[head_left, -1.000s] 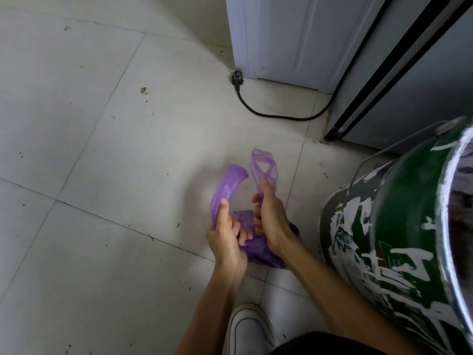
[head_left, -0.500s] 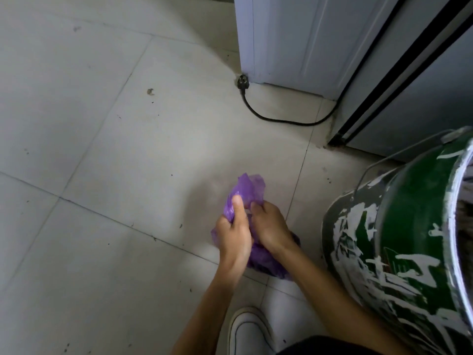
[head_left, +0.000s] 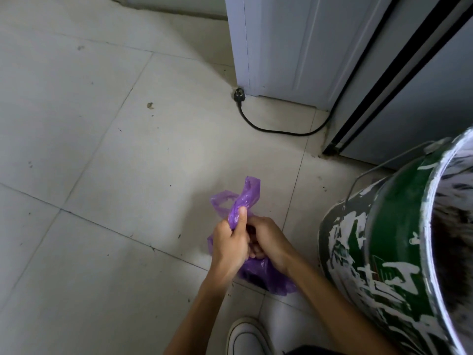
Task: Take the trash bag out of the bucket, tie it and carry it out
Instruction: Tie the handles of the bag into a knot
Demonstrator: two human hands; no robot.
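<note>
A small purple trash bag (head_left: 268,275) sits on the tiled floor, left of the bucket. My left hand (head_left: 230,244) is closed around the bag's gathered handles, thumb pressed on the plastic, and the handle ends (head_left: 245,196) stick up above it. My right hand (head_left: 268,242) grips the bag's neck right beside the left hand, fingers curled into the plastic. The green bucket (head_left: 399,239), smeared with white paint and fitted with a wire handle, stands at the right edge, apart from the bag.
A white cabinet (head_left: 294,47) and a grey appliance (head_left: 422,98) stand at the back right. A black cable with a plug (head_left: 240,97) lies curved on the floor before them. My white shoe (head_left: 245,336) is at the bottom. Pale floor tiles (head_left: 89,175) stretch left.
The two bag handles, held apart and upright a second ago, are now bunched together in my left hand. Both hands have closed in on the bag's neck.
</note>
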